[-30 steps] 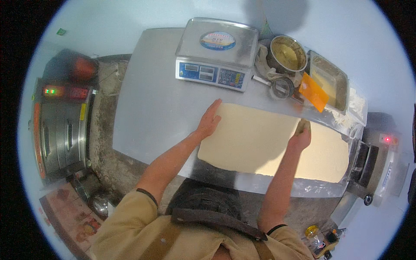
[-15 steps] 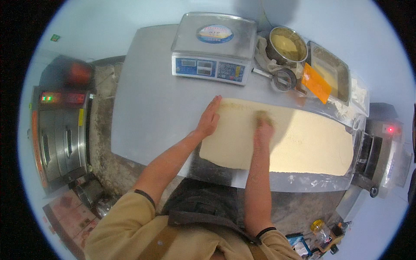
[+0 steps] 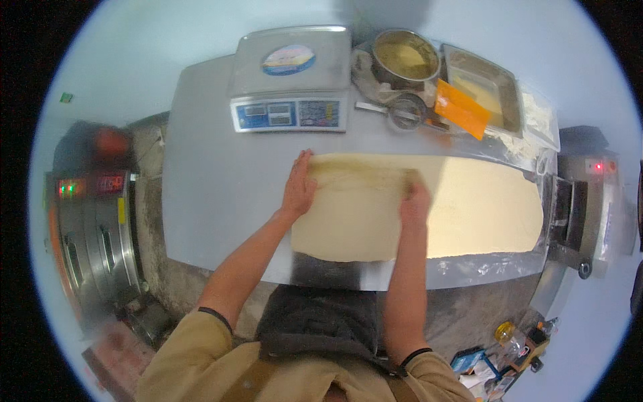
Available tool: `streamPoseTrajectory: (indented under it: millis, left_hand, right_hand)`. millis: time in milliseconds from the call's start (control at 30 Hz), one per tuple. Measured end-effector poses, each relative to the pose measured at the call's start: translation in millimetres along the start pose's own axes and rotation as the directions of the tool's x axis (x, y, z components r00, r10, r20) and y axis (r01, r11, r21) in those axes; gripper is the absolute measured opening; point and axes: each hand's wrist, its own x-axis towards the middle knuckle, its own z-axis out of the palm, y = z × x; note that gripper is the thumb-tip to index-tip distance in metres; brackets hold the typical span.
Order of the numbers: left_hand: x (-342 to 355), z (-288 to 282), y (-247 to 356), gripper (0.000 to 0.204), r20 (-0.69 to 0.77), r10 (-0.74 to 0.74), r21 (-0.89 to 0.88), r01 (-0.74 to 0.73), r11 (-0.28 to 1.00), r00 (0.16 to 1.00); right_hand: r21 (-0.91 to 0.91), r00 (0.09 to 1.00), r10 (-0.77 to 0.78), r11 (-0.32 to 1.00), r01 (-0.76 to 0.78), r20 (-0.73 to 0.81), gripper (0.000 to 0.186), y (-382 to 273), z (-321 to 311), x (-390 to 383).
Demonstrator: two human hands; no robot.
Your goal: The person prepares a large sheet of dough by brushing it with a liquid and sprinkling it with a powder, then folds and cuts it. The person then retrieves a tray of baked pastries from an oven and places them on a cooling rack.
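A wide sheet of pale dough point(image 3: 485, 208) lies rolled out across the worktop, its right part brightly lit. My left hand point(image 3: 299, 186) rests flat at the far left corner of the dough, fingers stretched out and close together. Over the middle of the sheet, my right hand point(image 3: 415, 201) is closed on a small brownish thing point(image 3: 409, 177); motion blur hides its kind. A yellowish-brown smear point(image 3: 355, 169) runs along the dough's far edge between my two hands.
Beyond the dough stand a digital scale point(image 3: 292, 79), a metal bowl point(image 3: 405, 57) of yellowish stuff, a round strainer point(image 3: 406, 112), an orange scraper point(image 3: 463, 109) and a metal tray point(image 3: 512, 87). A steel oven point(image 3: 94, 234) is at left; a machine point(image 3: 586, 208) borders the table's right end.
My right hand has moved rightward over the dough with the brownish thing. The smear along the far edge reaches further right. My left hand stays at the corner; the view has shifted.
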Motion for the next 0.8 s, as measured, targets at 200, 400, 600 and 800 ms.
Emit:
streamPoseTrajectory:
  millis: [200,400,600,800]
  left_hand:
    - [21,43,28,0.082,0.011,0.024,0.259,-0.026,0.965,1.000]
    - [41,109,76,0.083,-0.008,0.008,0.323,-0.005,0.946,1.000]
    - [66,170,125,0.081,0.051,0.045,0.349,-0.060,0.935,0.998]
    - [90,225,171,0.080,0.092,0.090,0.300,-0.114,0.947,0.992]
  right_hand:
    - [-0.281,0.994,-0.093,0.957,0.074,-0.054,0.028,-66,-20,22]
    - [-0.170,0.950,-0.292,0.947,0.271,-0.111,0.023,-131,-68,77]
    - [-0.069,0.986,-0.115,0.992,0.107,-0.117,0.035,-175,-104,124]
    - [-0.360,0.994,0.018,0.933,0.023,0.109,0.036,-220,-134,155]
